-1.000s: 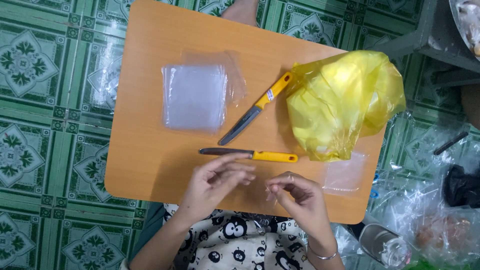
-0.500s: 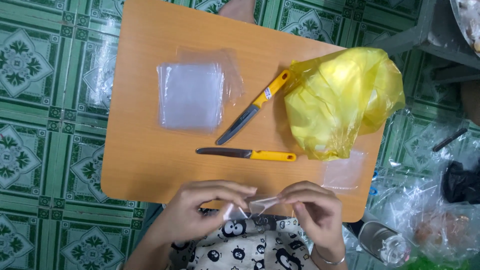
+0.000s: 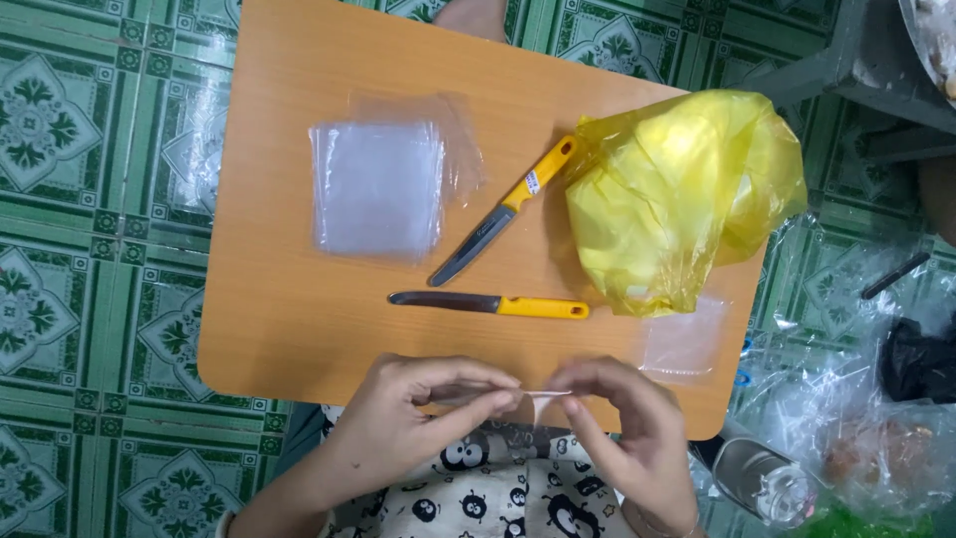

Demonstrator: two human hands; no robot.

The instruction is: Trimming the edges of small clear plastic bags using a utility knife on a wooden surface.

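Two hands have drawn together since half a second ago: our left hand (image 3: 418,418) and right hand (image 3: 627,438) now pinch a small clear plastic bag (image 3: 543,395) flat between fingertips, at the near edge of the wooden table (image 3: 289,319). We judge the bag is being opened. It shows edge-on, so its mouth stays unreadable.

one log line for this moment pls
left hand: pinching small clear plastic bag | right hand: pinching same bag | table: two yellow-handled knives, stack of clear bags, yellow plastic bag
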